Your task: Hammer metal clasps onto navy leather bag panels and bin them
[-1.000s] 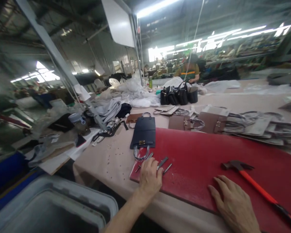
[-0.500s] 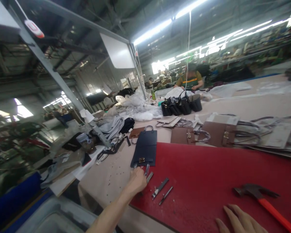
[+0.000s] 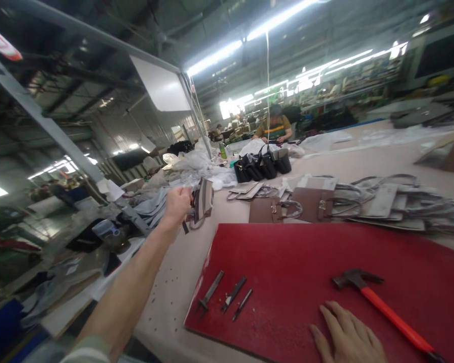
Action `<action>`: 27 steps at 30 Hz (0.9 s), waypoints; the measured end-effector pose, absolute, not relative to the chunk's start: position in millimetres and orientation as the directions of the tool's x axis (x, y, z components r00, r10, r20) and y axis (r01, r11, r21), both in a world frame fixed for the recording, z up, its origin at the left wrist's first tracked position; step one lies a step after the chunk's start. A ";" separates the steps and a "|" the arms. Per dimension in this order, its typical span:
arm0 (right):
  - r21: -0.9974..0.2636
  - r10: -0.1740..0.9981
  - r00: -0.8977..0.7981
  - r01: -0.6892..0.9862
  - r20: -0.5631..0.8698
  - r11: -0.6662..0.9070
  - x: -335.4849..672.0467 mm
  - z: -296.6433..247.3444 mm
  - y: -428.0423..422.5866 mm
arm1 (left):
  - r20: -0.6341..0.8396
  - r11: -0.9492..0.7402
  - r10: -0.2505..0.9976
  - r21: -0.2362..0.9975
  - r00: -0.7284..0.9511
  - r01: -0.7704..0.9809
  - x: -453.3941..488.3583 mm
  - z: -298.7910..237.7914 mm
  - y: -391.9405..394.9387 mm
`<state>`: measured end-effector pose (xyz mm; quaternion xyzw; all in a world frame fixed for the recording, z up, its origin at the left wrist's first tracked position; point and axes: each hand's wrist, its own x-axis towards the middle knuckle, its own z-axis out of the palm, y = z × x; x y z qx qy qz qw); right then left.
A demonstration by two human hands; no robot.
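Note:
My left hand (image 3: 177, 202) is raised above the table's left side, closed on the dark flat bag piece (image 3: 203, 202), which hangs folded and blurred in the air. My right hand (image 3: 348, 338) lies flat with its fingers spread on the red cutting mat (image 3: 325, 267) near the front edge. A hammer (image 3: 382, 307) with an orange handle lies on the mat just right of that hand. Three slim metal punch tools (image 3: 227, 295) rest on the mat's front left part.
Brown bag panels (image 3: 306, 204) and grey ones with handles (image 3: 393, 201) lie behind the mat. Black finished bags (image 3: 263, 164) stand farther back, near a seated person (image 3: 274, 128). Cloth and clutter (image 3: 109, 232) cover the table's left end beside a slanted metal post (image 3: 56, 136).
My left hand took hold of the dark bag piece at the mat's edge and lifted it up and leftward off the table. My right hand stayed on the mat.

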<state>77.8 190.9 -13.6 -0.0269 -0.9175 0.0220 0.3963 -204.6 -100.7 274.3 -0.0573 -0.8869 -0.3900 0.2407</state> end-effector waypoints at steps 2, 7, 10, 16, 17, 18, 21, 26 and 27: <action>-0.137 0.139 -0.689 0.058 0.711 0.989 78.1 -12.6 187.3 | 0.564 0.681 -0.021 0.613 -0.825 0.401 -174.7 285.2 -83.9; -0.436 0.323 -0.708 0.023 0.628 0.899 85.2 -11.6 187.4 | 0.624 0.614 0.410 0.351 -0.665 0.707 -45.7 214.6 -36.7; -0.622 0.428 -0.682 -0.050 0.593 0.781 93.7 -9.7 193.5 | 0.584 0.479 0.645 0.193 -0.492 0.857 29.6 129.1 -18.3; -0.655 0.332 -0.780 -0.129 0.531 0.745 98.1 -4.6 199.3 | 0.339 0.411 0.835 0.138 -0.433 0.901 102.9 29.3 -17.8; -0.643 0.304 -0.798 -0.132 0.521 0.754 96.7 -4.3 199.0 | 0.307 0.417 0.842 0.150 -0.444 0.896 105.9 27.8 -18.6; -0.632 0.278 -0.813 -0.136 0.511 0.763 95.2 -4.0 198.5 | 0.280 0.422 0.847 0.162 -0.452 0.892 107.9 28.6 -18.3; -0.595 0.192 -0.858 -0.153 0.476 0.789 91.8 -3.2 197.4 | 0.214 0.410 0.870 0.187 -0.445 0.893 112.9 33.8 -10.9; -0.464 0.048 -0.914 -0.158 0.402 0.872 91.6 -3.3 201.5 | 0.127 0.429 0.873 0.262 -0.472 0.864 124.6 22.6 2.9; -0.451 0.033 -0.917 -0.164 0.397 0.877 91.2 -3.8 202.5 | 0.120 0.439 0.865 0.285 -0.487 0.852 125.8 19.9 3.3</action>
